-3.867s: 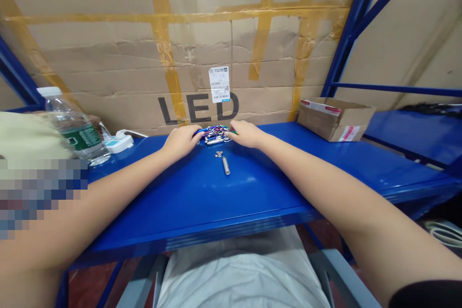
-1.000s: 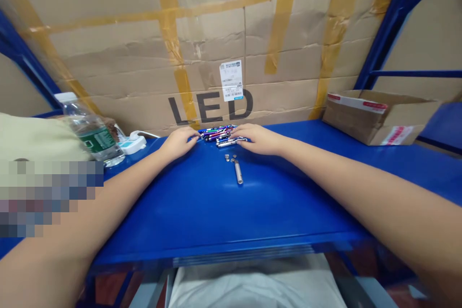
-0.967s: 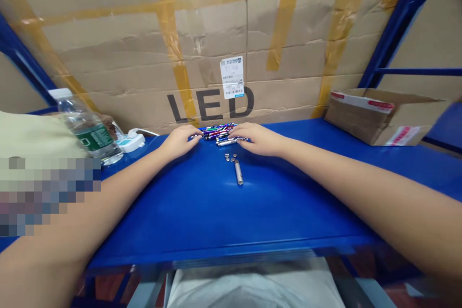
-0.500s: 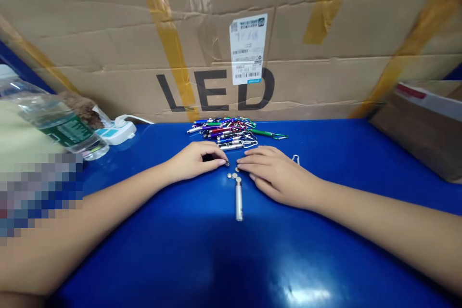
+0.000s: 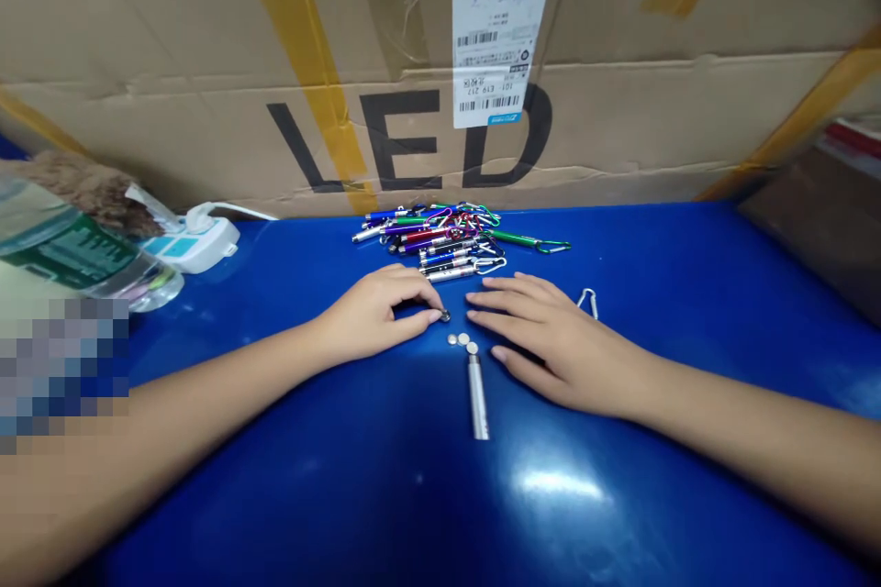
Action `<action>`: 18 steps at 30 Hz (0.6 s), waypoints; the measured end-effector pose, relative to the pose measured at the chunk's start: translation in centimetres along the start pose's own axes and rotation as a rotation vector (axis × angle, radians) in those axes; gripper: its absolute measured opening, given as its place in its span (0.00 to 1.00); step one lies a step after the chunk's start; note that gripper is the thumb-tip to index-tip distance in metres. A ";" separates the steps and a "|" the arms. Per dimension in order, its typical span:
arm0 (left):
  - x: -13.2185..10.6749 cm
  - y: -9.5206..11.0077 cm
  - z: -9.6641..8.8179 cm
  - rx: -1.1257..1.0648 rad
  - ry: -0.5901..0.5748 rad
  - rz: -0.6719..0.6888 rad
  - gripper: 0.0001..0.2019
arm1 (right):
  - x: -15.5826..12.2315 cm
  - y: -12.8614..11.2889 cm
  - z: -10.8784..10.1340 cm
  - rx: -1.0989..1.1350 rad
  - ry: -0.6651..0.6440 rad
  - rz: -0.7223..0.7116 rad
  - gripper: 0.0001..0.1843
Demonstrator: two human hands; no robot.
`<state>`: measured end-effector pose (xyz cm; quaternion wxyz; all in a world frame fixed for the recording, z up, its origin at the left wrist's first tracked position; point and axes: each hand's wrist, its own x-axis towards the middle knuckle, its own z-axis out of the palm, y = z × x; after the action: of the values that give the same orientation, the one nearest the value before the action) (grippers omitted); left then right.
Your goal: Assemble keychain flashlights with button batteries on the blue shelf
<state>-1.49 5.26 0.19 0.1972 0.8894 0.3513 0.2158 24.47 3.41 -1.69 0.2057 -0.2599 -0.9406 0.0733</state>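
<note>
My left hand point(image 5: 375, 316) rests on the blue shelf point(image 5: 295, 468), thumb and forefinger pinched on a small dark part at their tips. My right hand point(image 5: 551, 339) lies flat beside it, fingers stretched out and holding nothing. Between the fingertips lie small silver button cells point(image 5: 459, 341). A silver tube-shaped mini flashlight body point(image 5: 477, 394) lies just below them, pointing toward me. Behind the hands sits a pile of coloured keychain flashlights point(image 5: 447, 238) with carabiner clips. A loose silver clip point(image 5: 587, 301) lies right of my right hand.
A large taped cardboard box point(image 5: 413, 64) marked LED with a white label point(image 5: 499, 18) closes the back. A water bottle point(image 5: 61, 248) and a white power strip point(image 5: 189, 243) stand at the left. Another cardboard box point(image 5: 826, 202) sits at the right.
Both hands have drawn back from the flashlight pile toward the button cells and silver tube. My head has come closer and lower. My left fingers now pinch a small part.
</note>
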 end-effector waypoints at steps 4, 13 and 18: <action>-0.1 -0.6 0.2 0.019 -0.025 0.059 0.06 | 0.3 -0.2 0.0 -0.011 0.042 -0.008 0.23; -0.5 -0.6 0.4 0.110 -0.068 0.095 0.10 | 1.0 -0.3 -0.2 -0.068 0.092 -0.018 0.20; -0.8 0.0 0.5 0.183 -0.062 0.225 0.11 | 0.6 -0.5 -0.5 -0.029 0.090 -0.052 0.19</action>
<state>-1.76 4.61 -0.39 0.1004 0.9437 0.2615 0.1761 24.02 3.33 -0.96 0.2457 -0.2413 -0.9379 0.0425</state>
